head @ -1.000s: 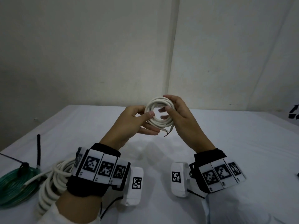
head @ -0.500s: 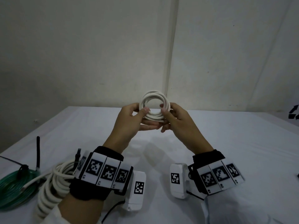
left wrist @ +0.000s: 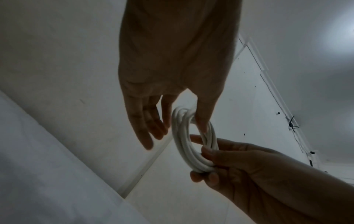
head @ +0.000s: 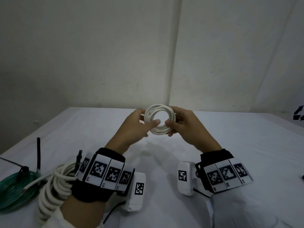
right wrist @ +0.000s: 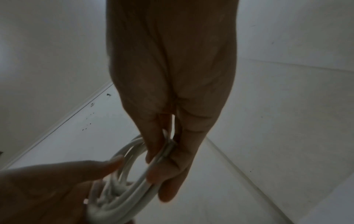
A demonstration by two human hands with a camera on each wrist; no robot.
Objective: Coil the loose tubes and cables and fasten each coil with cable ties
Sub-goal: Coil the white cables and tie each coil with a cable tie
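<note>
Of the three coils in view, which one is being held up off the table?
The small white coil, gripped by both hands; the green coil and the larger white coil lie on the table.

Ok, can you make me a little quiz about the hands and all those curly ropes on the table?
1. True or false: the small white coiled cable is lying on the white table.
2. Which hands hold that small coil? A) left hand only B) right hand only C) both
3. Fill in: the coil at the table's left edge, beside the big white coiled tube, is a ____ coiled tube.

Key: 1. False, it is held up above the table. 2. C. 3. Green.
</note>
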